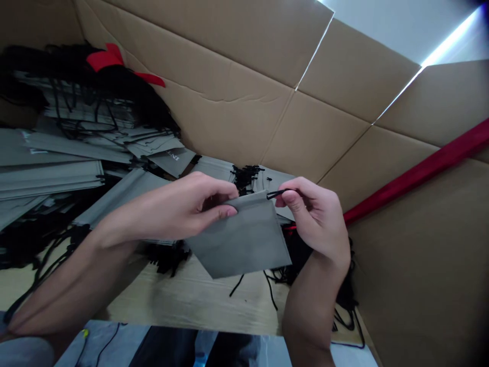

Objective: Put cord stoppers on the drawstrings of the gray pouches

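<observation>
A flat grey paper bag [244, 239] is held up in front of me, above a cardboard surface. My left hand [183, 206] pinches the bag's top edge at its left part, fingers closed on it. At the bag's upper right corner my right hand [317, 219] is closed on a thin black cord [275, 193] that runs from that corner. More black cord ends [269, 290] hang below the bag.
Stacks of flat grey bags [49, 173] with black cords fill the left side. A red ribbon [110, 60] lies on the pile at the back left. Cardboard walls [237, 76] rise behind and to the right, crossed by a red strip [420, 171]. Loose black cords [244, 176] lie behind the hands.
</observation>
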A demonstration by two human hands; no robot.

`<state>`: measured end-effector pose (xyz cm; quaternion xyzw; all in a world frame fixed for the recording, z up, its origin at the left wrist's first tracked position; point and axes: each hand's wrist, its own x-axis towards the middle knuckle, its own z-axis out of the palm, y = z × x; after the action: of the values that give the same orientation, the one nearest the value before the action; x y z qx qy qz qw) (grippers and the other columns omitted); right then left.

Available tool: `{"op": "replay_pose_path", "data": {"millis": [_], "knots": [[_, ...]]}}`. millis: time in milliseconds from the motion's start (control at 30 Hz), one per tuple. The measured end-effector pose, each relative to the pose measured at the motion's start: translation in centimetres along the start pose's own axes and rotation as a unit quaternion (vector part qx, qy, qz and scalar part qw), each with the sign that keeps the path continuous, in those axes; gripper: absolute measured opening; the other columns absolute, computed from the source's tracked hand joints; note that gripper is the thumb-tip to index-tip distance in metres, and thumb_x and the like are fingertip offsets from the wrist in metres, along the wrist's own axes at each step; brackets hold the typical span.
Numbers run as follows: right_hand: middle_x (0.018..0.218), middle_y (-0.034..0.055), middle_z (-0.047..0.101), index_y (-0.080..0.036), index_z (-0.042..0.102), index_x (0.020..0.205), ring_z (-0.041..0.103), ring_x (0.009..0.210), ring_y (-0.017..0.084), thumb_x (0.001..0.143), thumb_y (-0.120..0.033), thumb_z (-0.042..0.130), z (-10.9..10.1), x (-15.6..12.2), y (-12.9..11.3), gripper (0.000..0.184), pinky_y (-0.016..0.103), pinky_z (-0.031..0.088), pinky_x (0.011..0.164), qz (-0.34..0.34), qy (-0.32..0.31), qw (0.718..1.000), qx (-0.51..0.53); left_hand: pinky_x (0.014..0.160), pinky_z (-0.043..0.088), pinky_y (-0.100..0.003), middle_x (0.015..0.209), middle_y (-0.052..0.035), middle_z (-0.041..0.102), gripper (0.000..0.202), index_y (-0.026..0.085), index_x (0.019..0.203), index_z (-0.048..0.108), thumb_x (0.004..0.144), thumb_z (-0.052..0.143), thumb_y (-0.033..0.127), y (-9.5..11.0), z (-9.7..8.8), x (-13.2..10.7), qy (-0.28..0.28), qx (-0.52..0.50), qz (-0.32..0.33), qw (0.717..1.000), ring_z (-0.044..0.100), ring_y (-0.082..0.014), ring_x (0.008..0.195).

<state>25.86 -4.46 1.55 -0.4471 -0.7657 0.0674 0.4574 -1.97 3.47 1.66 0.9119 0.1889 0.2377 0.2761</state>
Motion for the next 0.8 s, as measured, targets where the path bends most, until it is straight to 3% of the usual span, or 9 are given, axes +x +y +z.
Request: {"op": "replay_pose_path", "data": {"millis": [100, 200, 267, 333, 400, 533, 633, 700, 800], "knots": [[0.107, 0.0048, 0.082, -0.025, 0.076, 0.126, 0.075, 0.094, 0.022, 0.11, -0.056, 0.071, -0.1, -0.2, 0.0, 0.035, 0.034, 0.057, 0.085, 0.032, 0.01, 0.999, 0.01, 0.056, 0.036, -0.028, 0.072, 0.0024, 0.063, 0.027, 0.019, 0.085, 0.072, 0.106, 0.062, 0.032, -0.1, -0.5, 0.0, 0.094, 0.023, -0.034, 0.995, 0.05, -0.0123, 0.065], [0.125, 0.0054, 0.081, -0.028, 0.071, 0.141, 0.075, 0.106, 0.024, 0.099, -0.057, 0.085, 0.2, 0.0, 0.7, 0.053, 0.036, 0.058, 0.091, 0.058, -0.04, 0.998, 0.001, 0.058, 0.038, -0.029, 0.073, 0.0031, 0.065, 0.02, 0.021, 0.086, 0.077, 0.102, 0.071, 0.031, 0.1, -1.3, -0.3, 0.237, 0.017, -0.02, 0.971, 0.052, -0.0123, 0.066], [0.116, 0.0035, 0.081, -0.027, 0.077, 0.129, 0.073, 0.099, 0.023, 0.095, -0.052, 0.09, 0.8, 0.5, 1.7, 0.044, 0.035, 0.058, 0.085, 0.068, -0.053, 0.996, 0.028, 0.059, 0.04, -0.03, 0.074, 0.0039, 0.066, 0.015, 0.023, 0.088, 0.078, 0.1, 0.075, 0.031, 0.3, -1.8, -0.8, 0.306, 0.01, -0.01, 0.952, 0.051, -0.0125, 0.064], [0.095, 0.0015, 0.076, -0.024, 0.08, 0.104, 0.069, 0.086, 0.021, 0.097, -0.051, 0.087, 2.0, 1.1, 2.7, 0.029, 0.033, 0.057, 0.076, 0.075, 0.004, 0.99, 0.116, 0.06, 0.042, -0.031, 0.076, 0.0039, 0.067, 0.014, 0.025, 0.09, 0.078, 0.101, 0.076, 0.033, 0.5, -2.2, -1.3, 0.336, 0.01, -0.012, 0.942, 0.051, -0.0131, 0.063], [0.088, 0.0001, 0.072, -0.024, 0.076, 0.095, 0.066, 0.079, 0.018, 0.097, -0.054, 0.086, 3.5, 1.9, 3.6, 0.032, 0.031, 0.056, 0.069, 0.078, 0.047, 0.984, 0.152, 0.059, 0.042, -0.031, 0.076, 0.0034, 0.068, 0.014, 0.026, 0.09, 0.078, 0.1, 0.075, 0.034, 0.6, -2.6, -1.9, 0.343, 0.017, -0.021, 0.939, 0.054, -0.0141, 0.064], [0.106, 0.0025, 0.077, -0.027, 0.07, 0.112, 0.068, 0.079, 0.017, 0.093, -0.059, 0.087, 7.1, 3.2, 4.6, 0.04, 0.03, 0.06, 0.065, 0.102, 0.075, 0.975, 0.184, 0.06, 0.041, -0.029, 0.079, 0.0032, 0.073, 0.013, 0.024, 0.097, 0.081, 0.099, 0.073, 0.034, 0.3, -3.9, -3.0, 0.295, 0.067, -0.099, 0.948, 0.061, -0.0144, 0.068], [0.109, 0.0043, 0.078, -0.028, 0.069, 0.117, 0.063, 0.066, 0.015, 0.096, -0.065, 0.08, 10.3, 4.4, 5.3, 0.045, 0.028, 0.053, 0.048, 0.143, 0.035, 0.969, 0.197, 0.07, 0.047, -0.027, 0.094, 0.0022, 0.079, 0.024, 0.023, 0.119, 0.08, 0.098, 0.075, 0.032, -1.0, -5.4, -4.1, 0.271, 0.138, -0.201, 0.931, 0.07, -0.0156, 0.08], [0.105, 0.0047, 0.077, -0.026, 0.07, 0.119, 0.061, 0.063, 0.014, 0.098, -0.066, 0.077, 12.8, 5.7, 5.9, 0.046, 0.027, 0.052, 0.047, 0.166, 0.006, 0.967, 0.195, 0.075, 0.048, -0.027, 0.097, 0.0011, 0.078, 0.032, 0.021, 0.129, 0.075, 0.098, 0.075, 0.03, -2.4, -6.6, -4.9, 0.256, 0.182, -0.255, 0.914, 0.07, -0.0161, 0.085], [0.089, 0.0028, 0.075, -0.022, 0.072, 0.115, 0.06, 0.061, 0.014, 0.099, -0.058, 0.076, 16.8, 7.7, 6.7, 0.039, 0.027, 0.054, 0.051, 0.192, -0.043, 0.965, 0.175, 0.071, 0.043, -0.026, 0.091, 0.0011, 0.073, 0.04, 0.017, 0.135, 0.069, 0.096, 0.071, 0.025, -4.8, -8.3, -6.0, 0.171, 0.245, -0.336, 0.893, 0.062, -0.0167, 0.083]]}}
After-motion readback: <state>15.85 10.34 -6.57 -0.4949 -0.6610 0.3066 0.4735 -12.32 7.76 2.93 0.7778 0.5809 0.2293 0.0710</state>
